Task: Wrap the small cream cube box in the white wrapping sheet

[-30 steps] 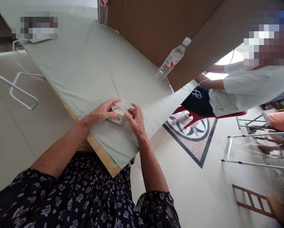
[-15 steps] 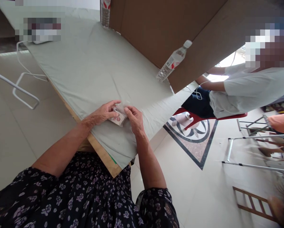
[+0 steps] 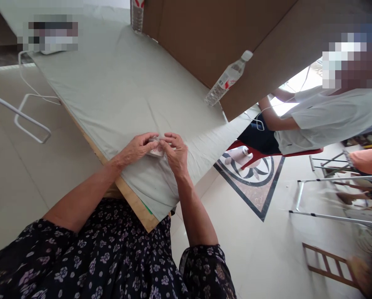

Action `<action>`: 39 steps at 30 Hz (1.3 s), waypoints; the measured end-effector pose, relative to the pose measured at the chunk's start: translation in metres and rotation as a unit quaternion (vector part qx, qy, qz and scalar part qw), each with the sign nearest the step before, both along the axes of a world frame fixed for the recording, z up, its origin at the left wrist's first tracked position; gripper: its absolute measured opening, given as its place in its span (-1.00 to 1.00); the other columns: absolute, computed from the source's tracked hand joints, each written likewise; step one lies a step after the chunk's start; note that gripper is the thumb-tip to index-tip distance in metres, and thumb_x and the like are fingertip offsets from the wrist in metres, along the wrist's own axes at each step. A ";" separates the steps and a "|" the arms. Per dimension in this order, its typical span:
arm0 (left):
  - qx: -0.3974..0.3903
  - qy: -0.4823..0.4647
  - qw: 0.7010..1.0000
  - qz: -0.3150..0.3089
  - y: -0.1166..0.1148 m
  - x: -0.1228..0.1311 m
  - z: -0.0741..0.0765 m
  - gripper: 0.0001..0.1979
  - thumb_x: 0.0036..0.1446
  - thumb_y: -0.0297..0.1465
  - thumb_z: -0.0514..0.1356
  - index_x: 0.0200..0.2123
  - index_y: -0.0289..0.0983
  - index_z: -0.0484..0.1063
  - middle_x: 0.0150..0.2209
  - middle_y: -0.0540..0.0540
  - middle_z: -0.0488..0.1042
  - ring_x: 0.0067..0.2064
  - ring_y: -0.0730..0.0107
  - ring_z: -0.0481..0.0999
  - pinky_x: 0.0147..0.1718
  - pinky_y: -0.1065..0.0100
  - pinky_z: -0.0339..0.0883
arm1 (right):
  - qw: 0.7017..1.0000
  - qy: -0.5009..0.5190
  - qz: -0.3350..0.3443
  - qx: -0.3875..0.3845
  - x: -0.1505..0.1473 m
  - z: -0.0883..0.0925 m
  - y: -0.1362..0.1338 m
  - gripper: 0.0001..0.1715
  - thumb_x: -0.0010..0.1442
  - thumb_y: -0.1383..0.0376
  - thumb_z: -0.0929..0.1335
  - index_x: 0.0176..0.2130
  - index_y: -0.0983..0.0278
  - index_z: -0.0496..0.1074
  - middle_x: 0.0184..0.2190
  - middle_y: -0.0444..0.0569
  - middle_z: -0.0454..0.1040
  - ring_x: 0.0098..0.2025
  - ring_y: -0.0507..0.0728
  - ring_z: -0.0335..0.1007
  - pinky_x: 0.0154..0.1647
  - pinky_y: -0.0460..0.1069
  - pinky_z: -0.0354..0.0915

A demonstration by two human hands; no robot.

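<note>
Between my two hands is a small whitish packet point(image 3: 156, 152) with reddish print and what looks like a clear wrapper. My left hand point(image 3: 141, 146) grips its left side, thumb on top and fingers curled along the far edge. From the right, my right hand point(image 3: 176, 153) pinches the packet's other end with thumb and fingers. Both hands are just above or on the pale cloth point(image 3: 111, 91) covering the table, close to its near corner. Fingers hide part of the packet, and its exact kind cannot be made out.
A clear plastic bottle point(image 3: 228, 79) stands against a large brown cardboard panel point(image 3: 204, 41). Another bottle point(image 3: 138, 16) is farther back. A person in a white shirt point(image 3: 329, 116) sits at right on a red chair point(image 3: 260, 155). White metal tubing point(image 3: 20, 112) lies left of the table.
The packet has tilted, so less of its printed face shows. My right hand has shifted slightly left, its thumb now over the packet. The seated person's arm has moved a little.
</note>
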State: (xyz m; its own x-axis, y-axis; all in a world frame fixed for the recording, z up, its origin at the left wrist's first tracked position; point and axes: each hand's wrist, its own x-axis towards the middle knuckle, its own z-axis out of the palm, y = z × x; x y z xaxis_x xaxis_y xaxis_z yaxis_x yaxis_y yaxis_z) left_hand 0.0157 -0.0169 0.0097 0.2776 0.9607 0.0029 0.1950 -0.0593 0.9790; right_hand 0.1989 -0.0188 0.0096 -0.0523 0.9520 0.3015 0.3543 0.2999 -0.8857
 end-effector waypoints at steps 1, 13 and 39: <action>0.011 0.010 1.000 0.005 0.000 0.001 0.000 -0.34 0.24 0.00 0.19 0.21 -0.36 0.46 -0.13 -0.15 0.61 -0.11 0.21 0.55 -0.06 0.23 0.42 | 1.000 -0.016 0.001 0.017 0.000 0.000 -0.003 -0.77 0.33 0.11 0.41 -0.25 0.12 0.66 -0.02 0.02 0.58 0.12 0.21 0.48 0.15 0.16 0.41; 0.103 0.091 0.988 0.073 -0.007 0.009 -0.008 -0.50 0.37 -0.13 0.01 0.13 -0.29 0.52 0.10 -0.21 0.59 0.16 0.13 0.51 0.26 0.13 0.32 | 0.937 -0.313 0.087 0.130 0.020 -0.006 -0.027 -0.57 0.32 0.11 0.42 0.16 0.05 0.49 0.37 0.08 0.36 0.38 0.40 0.24 0.33 0.33 0.16; 0.078 -0.012 0.984 0.160 -0.006 0.000 -0.024 -0.49 0.28 -0.17 0.16 0.20 -0.29 0.41 0.20 -0.28 0.51 0.23 0.08 0.49 0.29 0.04 0.33 | 0.998 0.003 -0.051 -0.025 0.042 -0.030 -0.005 -0.30 0.28 -0.12 0.37 0.25 0.16 0.36 0.21 0.16 0.50 0.23 0.28 0.45 0.20 0.23 0.40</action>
State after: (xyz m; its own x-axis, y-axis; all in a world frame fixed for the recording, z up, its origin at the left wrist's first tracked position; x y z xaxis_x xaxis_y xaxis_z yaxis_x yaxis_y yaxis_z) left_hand 0.0154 -0.0225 -0.0144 -0.0409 0.9863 0.1601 0.2044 -0.1486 0.9675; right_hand 0.2409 -0.0241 -0.0205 0.0485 0.9662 0.2531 0.3752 0.2172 -0.9011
